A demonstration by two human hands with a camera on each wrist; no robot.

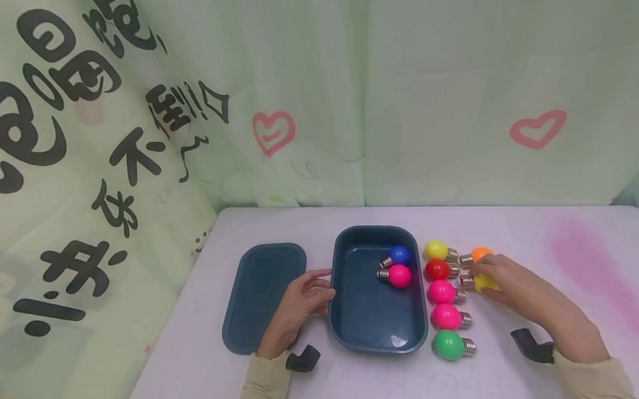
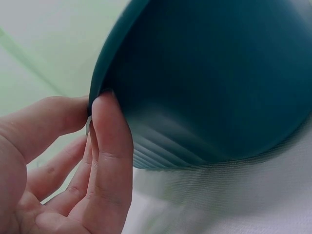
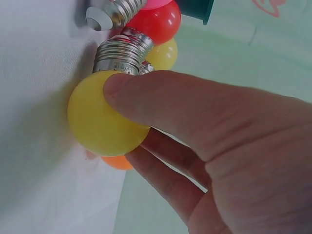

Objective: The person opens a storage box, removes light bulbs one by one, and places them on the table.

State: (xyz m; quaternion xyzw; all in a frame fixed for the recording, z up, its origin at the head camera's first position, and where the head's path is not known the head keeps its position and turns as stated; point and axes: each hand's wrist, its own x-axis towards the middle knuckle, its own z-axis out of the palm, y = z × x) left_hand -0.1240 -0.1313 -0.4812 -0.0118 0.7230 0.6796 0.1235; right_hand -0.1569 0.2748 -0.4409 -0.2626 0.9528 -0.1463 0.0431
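My left hand (image 1: 305, 294) is at the left side of a dark blue plastic box (image 1: 362, 319). In the left wrist view its thumb and a finger pinch the box's rim (image 2: 100, 63). A blue light bulb (image 1: 400, 255) and a pink bulb (image 1: 400, 276) lie inside the box. To the right, my right hand (image 1: 521, 289) holds a yellow bulb (image 3: 95, 119) by its round globe, thumb on top, with the metal screw base pointing left in the head view. Just behind it is an orange bulb (image 1: 481, 254), partly hidden by the hand.
Along the box's right side runs a column of bulbs: yellow (image 1: 435, 249), red (image 1: 437, 269), two pink, the nearer pink one (image 1: 446, 316) beside a green bulb (image 1: 448, 345). A flat dark blue lid (image 1: 263, 287) lies left of the box. Printed curtains hang behind the table.
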